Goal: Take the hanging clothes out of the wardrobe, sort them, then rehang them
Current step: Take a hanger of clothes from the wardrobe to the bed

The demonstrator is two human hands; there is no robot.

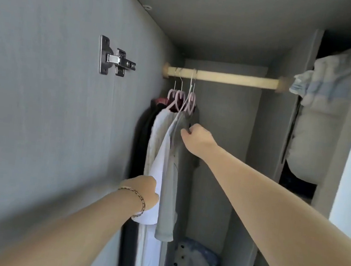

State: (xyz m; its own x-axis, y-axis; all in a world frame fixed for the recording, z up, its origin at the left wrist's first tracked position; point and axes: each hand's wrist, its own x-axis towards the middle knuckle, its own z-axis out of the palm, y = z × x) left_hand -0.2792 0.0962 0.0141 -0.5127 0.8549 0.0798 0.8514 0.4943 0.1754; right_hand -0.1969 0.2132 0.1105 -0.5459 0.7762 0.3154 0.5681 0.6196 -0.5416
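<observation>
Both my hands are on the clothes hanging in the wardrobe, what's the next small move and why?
Probably move the right hand up to the pink hanger of the grey top and lift its hook off the rod. That hand only pinches fabric near the shoulder with the hook over the rod, so tugging might pull the top off. The left hand holds the white garment.

Dark, white & grey clothes (170,176) on pink hangers (179,99), rail (221,77) left end.
</observation>
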